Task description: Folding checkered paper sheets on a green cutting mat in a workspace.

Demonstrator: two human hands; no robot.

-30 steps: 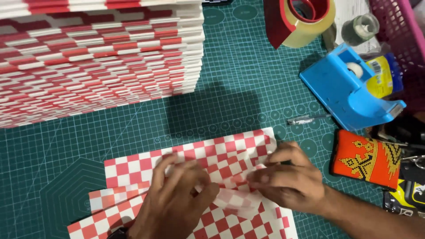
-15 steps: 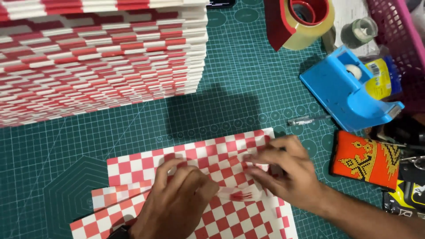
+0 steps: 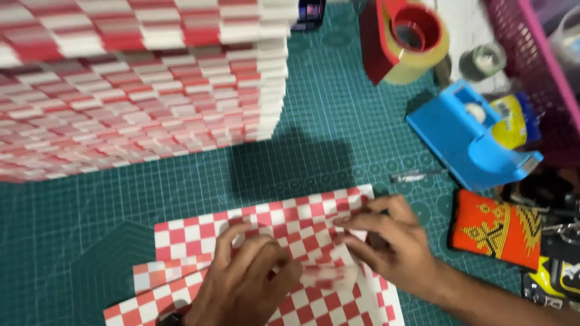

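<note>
A red-and-white checkered paper sheet [image 3: 284, 224] lies on the green cutting mat [image 3: 338, 139] near the front edge. My left hand [image 3: 248, 281] presses flat on the sheet's middle, fingers spread over a fold. My right hand [image 3: 396, 244] pinches the sheet's right edge between thumb and fingers, lifting a folded flap. More checkered paper [image 3: 163, 278] pokes out underneath at the lower left.
A tall stack of folded checkered paper pieces [image 3: 139, 84] fills the upper left. At right sit a red tape dispenser with a tape roll [image 3: 411, 36], a blue tape dispenser [image 3: 471, 139], a pink basket [image 3: 531, 66], an orange patterned pouch [image 3: 495, 232] and a small metal piece [image 3: 414, 177].
My right hand slid up along the paper's right edge and folded the flap inward. My left hand shifted slightly up on the sheet. The view moved a little closer.
</note>
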